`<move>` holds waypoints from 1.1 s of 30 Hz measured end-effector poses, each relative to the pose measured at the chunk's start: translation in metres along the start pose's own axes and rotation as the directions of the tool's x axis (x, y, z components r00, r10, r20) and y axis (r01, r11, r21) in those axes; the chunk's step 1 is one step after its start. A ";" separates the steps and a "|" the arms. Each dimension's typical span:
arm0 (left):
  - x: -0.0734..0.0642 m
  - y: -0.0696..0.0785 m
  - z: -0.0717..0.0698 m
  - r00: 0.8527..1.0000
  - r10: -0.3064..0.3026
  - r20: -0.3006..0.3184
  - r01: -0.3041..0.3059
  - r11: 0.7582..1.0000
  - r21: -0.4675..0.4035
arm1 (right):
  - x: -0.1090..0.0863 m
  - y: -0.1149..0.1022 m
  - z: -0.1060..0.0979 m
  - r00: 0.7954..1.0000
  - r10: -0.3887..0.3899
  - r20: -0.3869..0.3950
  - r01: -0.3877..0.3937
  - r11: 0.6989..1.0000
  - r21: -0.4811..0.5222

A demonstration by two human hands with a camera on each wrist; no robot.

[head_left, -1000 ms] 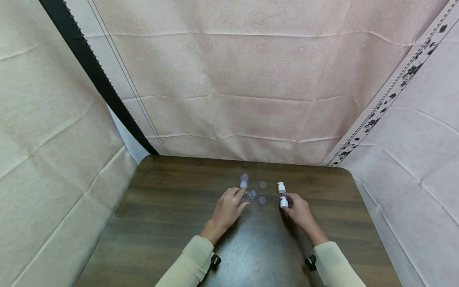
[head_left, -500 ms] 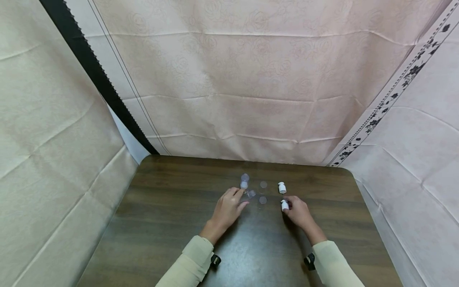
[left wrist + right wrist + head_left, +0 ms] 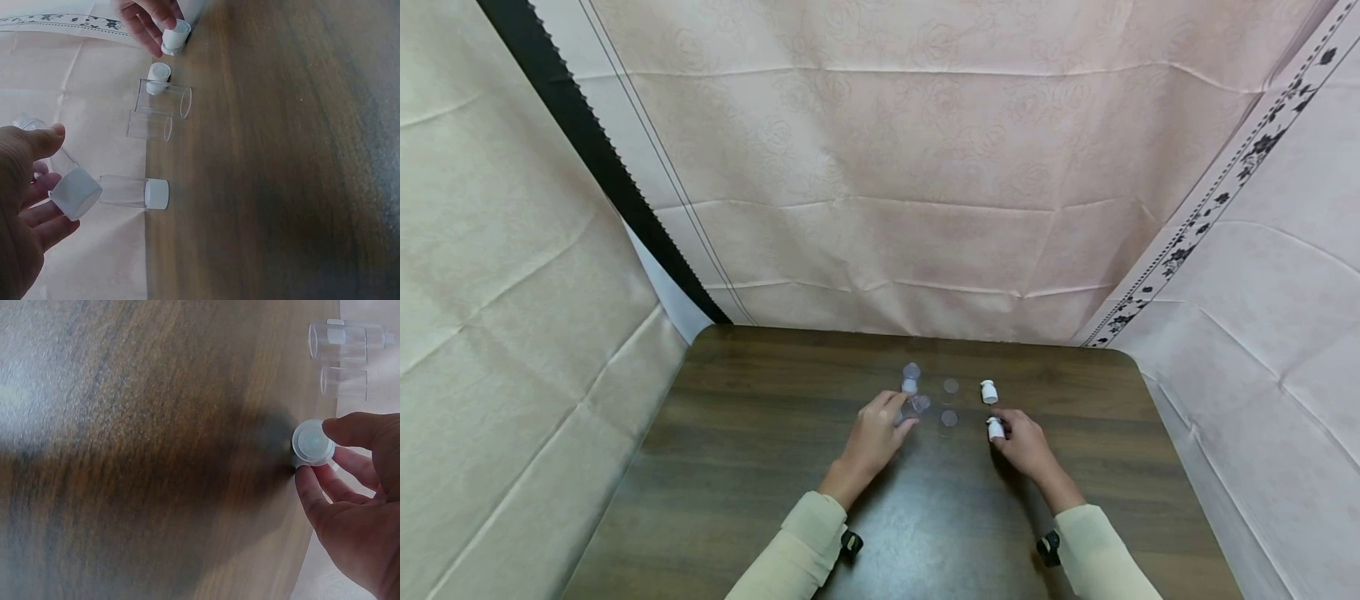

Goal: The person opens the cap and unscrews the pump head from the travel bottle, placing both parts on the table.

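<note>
My left hand (image 3: 874, 435) grips a clear cylindrical container with a white end (image 3: 76, 195), tilted just above the table. Close behind it a similar clear container with a white base (image 3: 157, 194) stands on the wood. My right hand (image 3: 1024, 442) pinches a small white bottle-shaped piece (image 3: 996, 428) between thumb and fingers, slightly tilted; its round stepped end (image 3: 314, 442) shows in the right wrist view. Behind that hand a matching white piece (image 3: 988, 392) stands upright on the table.
Two clear, cup-like cylinders, a nearer one (image 3: 949, 418) and a farther one (image 3: 951, 386), stand between the hands. The brown wooden table (image 3: 760, 467) ends at a hanging pale cloth (image 3: 887, 250), with more cloth at both sides.
The container in my left hand has shifted slightly left and changed its tilt. The white piece in my right hand has tipped and come a little nearer.
</note>
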State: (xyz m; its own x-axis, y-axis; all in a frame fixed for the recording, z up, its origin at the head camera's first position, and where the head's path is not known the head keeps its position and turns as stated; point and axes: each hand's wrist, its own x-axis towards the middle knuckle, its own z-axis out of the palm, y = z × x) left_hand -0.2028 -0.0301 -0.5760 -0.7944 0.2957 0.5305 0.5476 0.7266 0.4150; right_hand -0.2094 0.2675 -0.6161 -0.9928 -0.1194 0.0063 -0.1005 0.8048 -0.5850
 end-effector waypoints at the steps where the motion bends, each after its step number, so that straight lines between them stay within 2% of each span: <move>1: 0.000 0.000 0.001 1.000 -0.020 -0.004 0.020 0.999 -0.029 | 0.000 0.000 0.000 1.000 0.003 -0.001 -0.002 1.000 0.008; 6: 0.003 -0.004 0.008 0.993 -0.108 -0.056 0.097 0.982 -0.163 | -0.001 0.000 -0.004 0.999 0.033 0.007 -0.033 0.997 0.065; 11: 0.004 -0.008 0.015 0.974 -0.212 -0.080 0.183 0.944 -0.273 | -0.002 -0.001 -0.009 1.000 0.030 -0.002 -0.030 0.997 0.075; 14: 0.003 -0.011 0.021 0.963 -0.263 -0.065 0.233 0.924 -0.304 | -0.003 -0.001 -0.012 1.000 0.017 -0.022 -0.015 0.997 0.074; 22: 0.001 -0.018 0.034 0.920 -0.391 0.038 0.374 0.843 -0.387 | -0.007 -0.009 -0.022 0.998 -0.016 -0.064 0.019 0.999 0.048; 28: -0.002 -0.021 0.041 0.891 -0.440 0.111 0.444 0.794 -0.416 | -0.011 -0.017 -0.028 0.999 -0.007 -0.053 0.010 0.998 0.058; 33: -0.004 -0.022 0.045 0.880 -0.455 0.138 0.467 0.769 -0.437 | -0.015 -0.025 -0.030 0.999 0.005 -0.036 -0.002 0.996 0.090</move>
State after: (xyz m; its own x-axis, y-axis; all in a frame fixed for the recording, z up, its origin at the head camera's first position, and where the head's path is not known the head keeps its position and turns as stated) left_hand -0.2233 -0.0192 -0.6206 -0.9843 0.0146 0.1758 0.1653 0.4255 0.8897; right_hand -0.1939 0.2665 -0.5771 -0.9950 -0.0946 0.0325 -0.0927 0.7493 -0.6557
